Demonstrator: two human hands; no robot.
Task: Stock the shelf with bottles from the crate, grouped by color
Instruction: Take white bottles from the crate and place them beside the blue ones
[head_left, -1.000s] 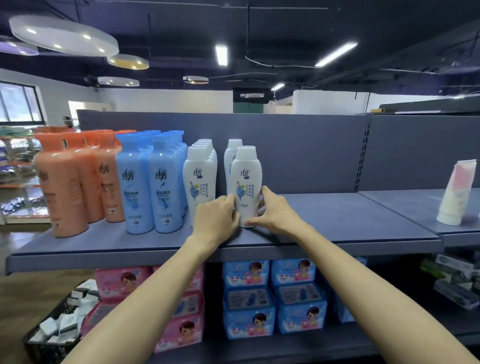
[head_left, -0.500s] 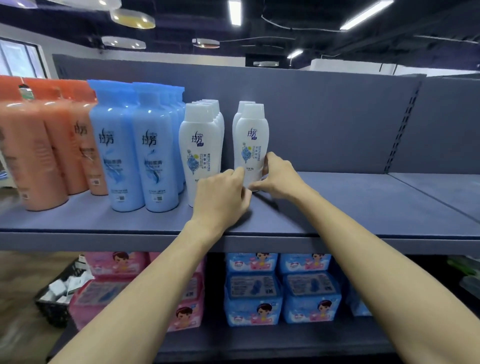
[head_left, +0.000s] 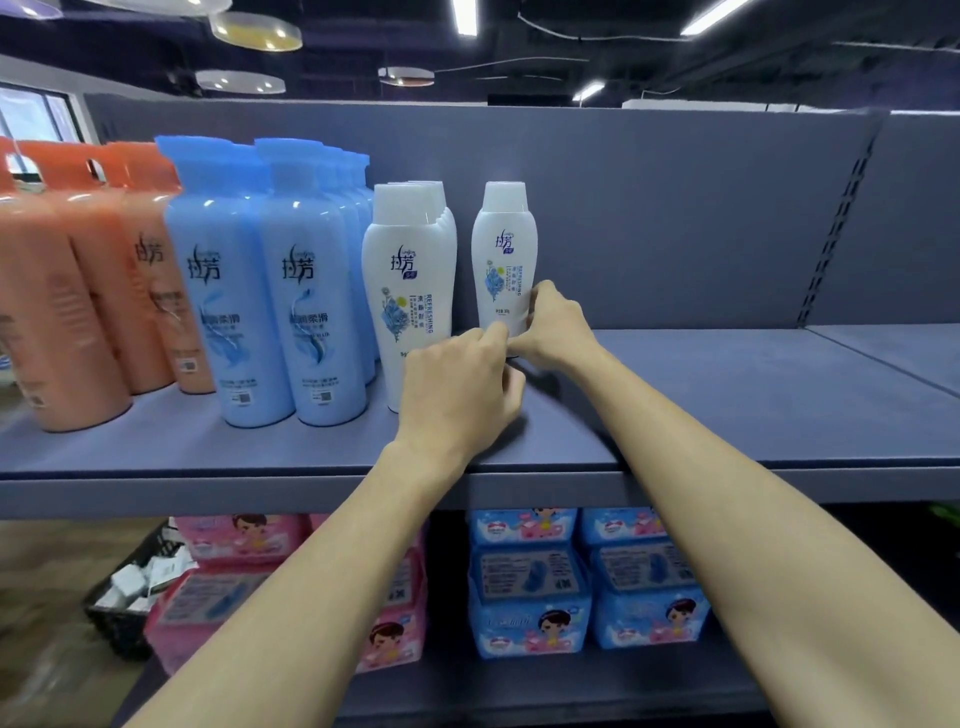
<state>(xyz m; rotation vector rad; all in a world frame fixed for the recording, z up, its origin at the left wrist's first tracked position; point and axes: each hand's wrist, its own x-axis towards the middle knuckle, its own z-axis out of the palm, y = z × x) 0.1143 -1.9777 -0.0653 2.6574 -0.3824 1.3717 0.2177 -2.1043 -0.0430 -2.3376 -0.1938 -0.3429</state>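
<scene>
A white bottle stands upright on the grey shelf, just right of a row of white bottles. My right hand grips its lower right side with curled fingers. My left hand is curled at the front of its base, fingertips against it, and hides the bottle's foot. Several blue bottles stand left of the white row, and orange bottles stand further left. The dark crate sits on the floor at lower left with white items inside.
The shelf's right half is bare up to a seam with the neighbouring shelf. The back panel rises close behind the bottles. Pink packs and blue packs fill the lower shelf.
The white bottle has slid deeper onto the shelf between both hands. My hands followed it and closed in around its base. My view came closer to the shelf.
</scene>
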